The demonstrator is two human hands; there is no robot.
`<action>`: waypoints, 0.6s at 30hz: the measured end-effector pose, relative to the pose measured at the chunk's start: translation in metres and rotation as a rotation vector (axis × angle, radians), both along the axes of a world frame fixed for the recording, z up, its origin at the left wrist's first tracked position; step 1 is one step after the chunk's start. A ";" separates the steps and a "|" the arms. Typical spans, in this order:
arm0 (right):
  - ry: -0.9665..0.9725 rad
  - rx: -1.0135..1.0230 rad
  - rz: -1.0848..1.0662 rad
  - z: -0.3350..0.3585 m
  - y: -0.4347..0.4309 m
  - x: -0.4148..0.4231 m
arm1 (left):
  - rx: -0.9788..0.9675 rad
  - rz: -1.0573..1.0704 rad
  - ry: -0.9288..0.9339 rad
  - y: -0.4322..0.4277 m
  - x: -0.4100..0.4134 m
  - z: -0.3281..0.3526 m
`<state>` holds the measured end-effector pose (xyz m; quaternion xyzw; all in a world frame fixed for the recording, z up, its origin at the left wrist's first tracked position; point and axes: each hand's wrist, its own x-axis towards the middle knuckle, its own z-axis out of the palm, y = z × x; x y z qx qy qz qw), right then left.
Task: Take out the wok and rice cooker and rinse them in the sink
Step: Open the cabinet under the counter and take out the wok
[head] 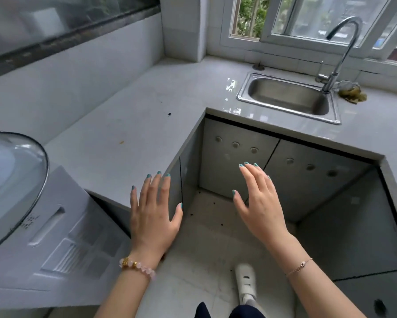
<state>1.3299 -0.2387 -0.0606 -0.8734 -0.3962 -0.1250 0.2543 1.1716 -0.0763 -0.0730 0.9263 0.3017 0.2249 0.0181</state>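
Observation:
My left hand (152, 216) hovers with straight, spread fingers over the corner of the grey counter (124, 125), holding nothing. My right hand (259, 203) is also flat and spread, held in the air in front of the closed cabinet doors (236, 161) below the sink. The steel sink (287, 95) sits in the counter at the upper right, with nothing in it, under a curved chrome faucet (340, 53). No wok or rice cooker shows. A round glass lid (13, 187) lies at the far left edge.
A white appliance top with a vent and handle slot (55, 237) stands at the lower left. A yellowish rag (352, 92) lies right of the faucet. A window (307, 17) is behind the sink. My white shoe (245, 283) stands on the tiled floor.

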 end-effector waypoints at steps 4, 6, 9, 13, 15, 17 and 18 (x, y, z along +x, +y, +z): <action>0.027 -0.018 0.116 -0.007 0.024 0.049 | 0.000 0.112 0.044 0.004 0.030 -0.002; 0.032 -0.026 0.180 -0.010 0.036 0.075 | -0.009 0.173 0.081 0.003 0.049 -0.002; 0.053 -0.041 0.261 -0.010 0.053 0.117 | -0.031 0.250 0.130 0.001 0.084 -0.001; 0.060 -0.076 0.381 -0.013 0.072 0.169 | -0.047 0.343 0.152 -0.001 0.135 0.001; 0.059 -0.092 0.433 -0.015 0.079 0.192 | -0.048 0.389 0.147 -0.001 0.156 0.001; 0.054 -0.099 0.477 -0.019 0.087 0.210 | -0.043 0.429 0.147 -0.001 0.173 0.000; 0.054 -0.103 0.495 -0.021 0.091 0.218 | -0.043 0.446 0.151 -0.002 0.180 0.000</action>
